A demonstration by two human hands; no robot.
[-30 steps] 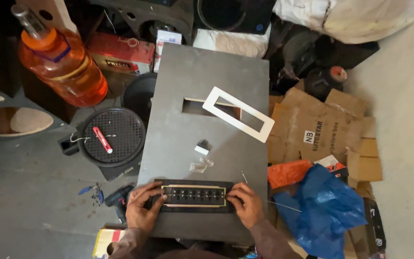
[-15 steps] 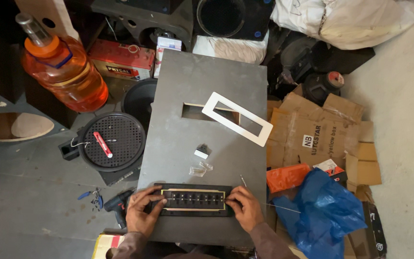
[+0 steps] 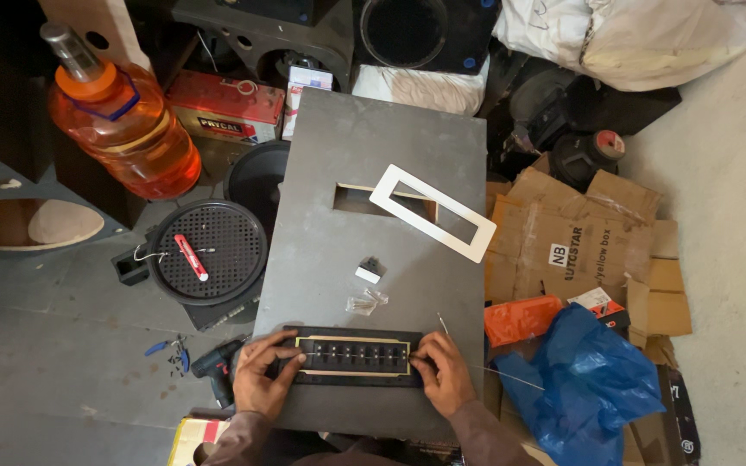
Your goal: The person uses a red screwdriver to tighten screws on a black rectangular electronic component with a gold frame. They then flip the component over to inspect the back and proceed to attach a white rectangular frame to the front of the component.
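Soft, even daylight falls from the right, leaving the pale floor (image 3: 736,216) bright and the upper left corner dim, with faint shadows, a mild sheen on the orange bottle (image 3: 127,129), sharp focus and slight wide-angle bending at the edges.

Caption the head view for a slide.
Both hands, left hand and right hand, grip a black control panel on a grey board.

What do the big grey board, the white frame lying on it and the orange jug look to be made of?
The grey board looks like painted wood or fibreboard: matt, with a pale raw edge inside its rectangular cutout. The white frame seems to be thin, flat plastic or card; I cannot tell which. The orange jug looks like clear tinted plastic, glossy and see-through. Both hands, left hand and right hand, rest on a black panel.
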